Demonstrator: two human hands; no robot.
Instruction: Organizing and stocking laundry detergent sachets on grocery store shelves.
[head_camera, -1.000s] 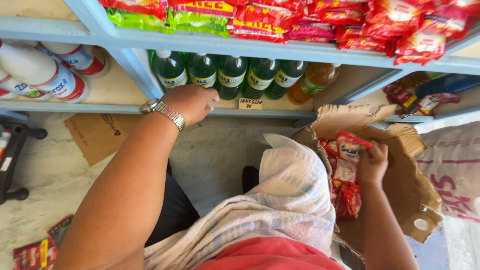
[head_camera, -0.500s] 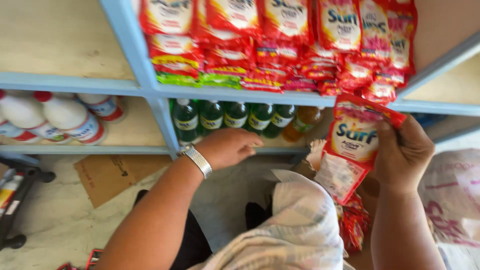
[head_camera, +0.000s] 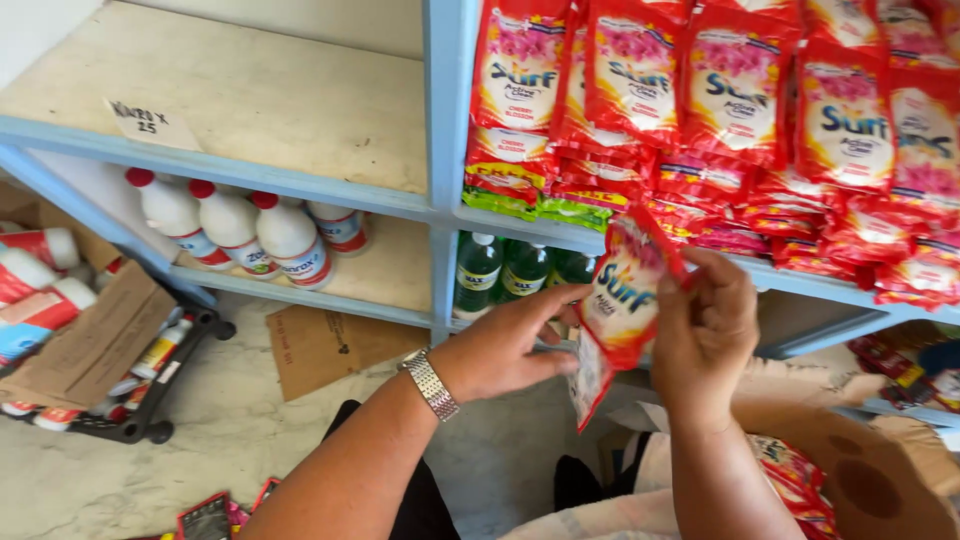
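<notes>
1. Head view: I see my left hand (head_camera: 505, 350) and right hand (head_camera: 705, 335) raised together in front of the blue shelf unit (head_camera: 445, 150); both are grasping one strip of red detergent sachets (head_camera: 615, 310).
2. The left hand pinches the strip's left edge between thumb and fingers; a metal wristwatch (head_camera: 430, 383) sits on that wrist.
3. The right hand grips the strip's upper right part, its fingers curled over the top sachet. The strip hangs tilted, its lower end pointing down.
4. The strip is held just below and in front of the shelf compartment packed with rows of matching red sachets (head_camera: 760, 110), and is not touching them.
5. Under those, a few green sachets (head_camera: 540, 207) lie at the shelf's front edge.
6. Green bottles (head_camera: 500, 270) stand on the lower shelf, right behind my left hand.
7. White bottles with red caps (head_camera: 235, 230) lean in the compartment to the left.
8. An open cardboard box (head_camera: 860, 470) with more red sachets sits at lower right, near my right forearm.
9. A flat piece of cardboard (head_camera: 320, 345) lies on the floor.
</notes>
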